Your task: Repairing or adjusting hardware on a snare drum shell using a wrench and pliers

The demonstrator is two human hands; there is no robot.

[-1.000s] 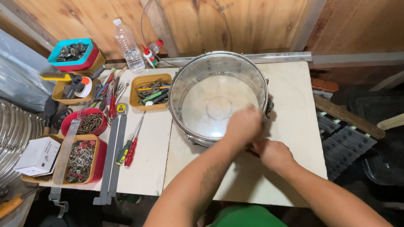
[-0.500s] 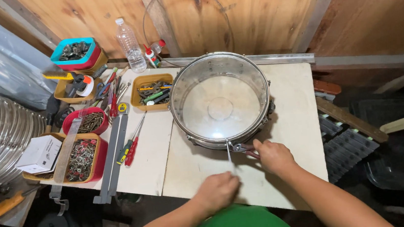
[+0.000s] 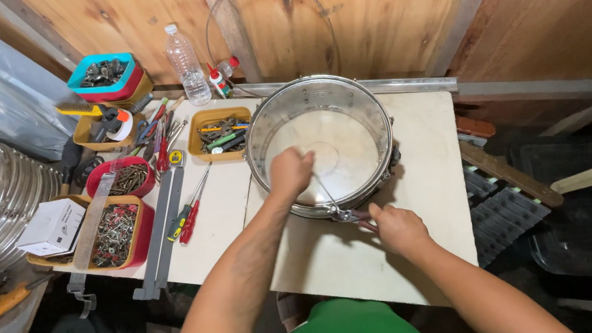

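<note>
Drum shell (image 3: 323, 146) sits centre-rear on desk (image 3: 427, 248). L hand (image 3: 291, 172), 0.5 s ago low near body, now up over near rim, clenched; contents not visible. R hand (image 3: 397, 228) unchanged, gripping pliers (image 3: 348, 216) at rim hardware. Two-handed work on rim resumed.

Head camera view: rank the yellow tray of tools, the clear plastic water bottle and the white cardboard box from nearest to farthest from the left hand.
From the left hand:
1. Yellow tray of tools, just to its left.
2. Clear plastic water bottle, at the back by the wall.
3. White cardboard box, at the far left edge.
</note>
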